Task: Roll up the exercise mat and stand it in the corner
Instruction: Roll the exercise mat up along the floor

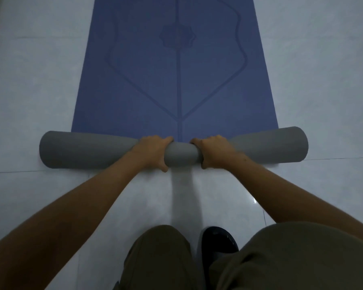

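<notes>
**Mat half rolled**

Mat (176,80) lies on the floor (29,101); its grey roll (71,151) sits at the near end. Left hand (153,151) and right hand (215,150) clamp the roll's middle. Next: push far, keeping edges even.

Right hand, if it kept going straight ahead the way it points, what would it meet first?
The right hand, wrapped over the grey roll, points along the flat blue mat; nothing else shows ahead.
</notes>
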Motion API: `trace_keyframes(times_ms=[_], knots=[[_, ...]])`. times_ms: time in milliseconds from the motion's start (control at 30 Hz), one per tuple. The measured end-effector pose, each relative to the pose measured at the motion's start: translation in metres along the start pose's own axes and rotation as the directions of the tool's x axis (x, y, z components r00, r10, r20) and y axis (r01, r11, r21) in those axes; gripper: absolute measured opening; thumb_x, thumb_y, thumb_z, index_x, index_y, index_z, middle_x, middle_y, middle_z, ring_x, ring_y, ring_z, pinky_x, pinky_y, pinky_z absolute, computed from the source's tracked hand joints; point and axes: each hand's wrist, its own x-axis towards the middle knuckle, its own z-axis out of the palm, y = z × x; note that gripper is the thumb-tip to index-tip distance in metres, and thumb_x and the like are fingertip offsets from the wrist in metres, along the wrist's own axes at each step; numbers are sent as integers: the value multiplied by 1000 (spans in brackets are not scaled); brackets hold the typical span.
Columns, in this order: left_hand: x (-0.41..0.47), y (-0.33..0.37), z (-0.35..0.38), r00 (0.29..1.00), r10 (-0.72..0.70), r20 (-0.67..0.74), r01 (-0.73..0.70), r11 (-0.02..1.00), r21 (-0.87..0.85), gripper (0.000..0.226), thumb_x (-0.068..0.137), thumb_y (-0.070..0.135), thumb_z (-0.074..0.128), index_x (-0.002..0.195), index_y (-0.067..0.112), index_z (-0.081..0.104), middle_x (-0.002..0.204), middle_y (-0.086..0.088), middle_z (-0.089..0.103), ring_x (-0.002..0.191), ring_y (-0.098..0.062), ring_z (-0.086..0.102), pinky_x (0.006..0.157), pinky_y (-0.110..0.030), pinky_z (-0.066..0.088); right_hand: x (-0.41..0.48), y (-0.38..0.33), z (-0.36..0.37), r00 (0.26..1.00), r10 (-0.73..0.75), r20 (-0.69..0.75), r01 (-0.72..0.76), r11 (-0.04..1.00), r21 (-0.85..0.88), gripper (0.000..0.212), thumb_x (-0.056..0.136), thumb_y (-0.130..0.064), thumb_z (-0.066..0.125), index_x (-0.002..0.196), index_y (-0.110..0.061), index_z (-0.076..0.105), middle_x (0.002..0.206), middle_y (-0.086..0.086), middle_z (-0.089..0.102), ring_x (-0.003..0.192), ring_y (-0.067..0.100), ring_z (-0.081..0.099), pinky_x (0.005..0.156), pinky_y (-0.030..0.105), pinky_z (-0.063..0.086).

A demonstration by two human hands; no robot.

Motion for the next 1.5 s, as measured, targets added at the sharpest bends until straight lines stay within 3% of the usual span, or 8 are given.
trace_keyframes(times_ms=[200, 367, 467, 633, 833, 967, 1200, 1500], knots=[[-2, -5, -2, 959, 50, 278, -15, 992, -128, 90, 58, 55, 86, 135, 30, 48, 124, 0, 58, 100, -18, 49, 82, -33, 43, 0, -10, -3, 947, -7, 322, -46, 987, 155, 98, 62, -43, 85, 146, -32, 37, 136, 7, 58, 119, 30, 56, 98, 43, 45], [23, -10, -9, 934, 65, 351, -3, 985, -173, 91, 42, 60, 89, 122, 31, 57, 124, 5, 63, 102, -17, 57, 89, -36, 49, -62, -49, 71, 982, 31, -185, -29, 999, 15, 98, 84, -53, 65, 160, -20, 11, 167, 18, 9, 153, 41, 3, 119, 65, 9], [31, -20, -12, 943, 41, 329, 30, 978, -208, 106, 31, 71, 88, 125, 33, 56, 121, 5, 58, 105, -18, 54, 96, -41, 50, -59, -44, 80, 980, -17, -198, 26, 999, 41, 85, 98, -64, 36, 161, -18, 2, 167, 16, -7, 153, 35, -11, 121, 61, -1], [19, -43, -11, 999, -23, 30, 31, 956, -290, 122, 40, 87, 75, 143, 31, 42, 127, 1, 43, 117, -20, 47, 102, -44, 44, -11, -22, 63, 975, 31, -218, -23, 999, 37, 75, 99, -63, 25, 160, -19, 17, 165, 15, 20, 153, 34, 13, 120, 60, 11], [7, -20, 22, 897, 15, -443, 26, 996, 85, 109, 64, 80, 65, 146, 12, 40, 141, -21, 46, 130, -41, 45, 113, -64, 27, 53, 19, 11, 980, 61, -191, -47, 996, 80, 72, 97, -68, 21, 153, -25, 34, 147, 8, 51, 133, 31, 47, 109, 50, 34], [18, -9, 20, 940, -40, -338, 146, 944, 295, 131, 59, 75, 73, 158, 13, 12, 160, -24, 25, 148, -42, 21, 114, -71, 16, 84, 35, -13, 988, 124, -92, -108, 981, 163, 75, 94, -75, 19, 147, -28, 42, 148, 3, 49, 139, 28, 40, 116, 61, 15], [31, -18, -3, 970, 4, -244, 88, 927, 365, 116, 58, 54, 84, 152, 17, 27, 134, -20, 52, 114, -39, 54, 94, -58, 41, 59, 41, -8, 998, -61, 29, 60, 998, 28, 131, 52, -82, 71, 157, -26, 16, 155, 6, 37, 137, 33, 39, 113, 56, 29], [13, -8, -34, 976, 86, -201, -24, 956, 294, 69, 70, 36, 77, 130, 22, 46, 88, -7, 64, 77, -29, 61, 71, -38, 41, 38, 26, -37, 999, -31, -23, 34, 993, 114, 80, 65, -46, 81, 137, -32, 49, 114, 0, 70, 101, 25, 66, 77, 31, 37]])
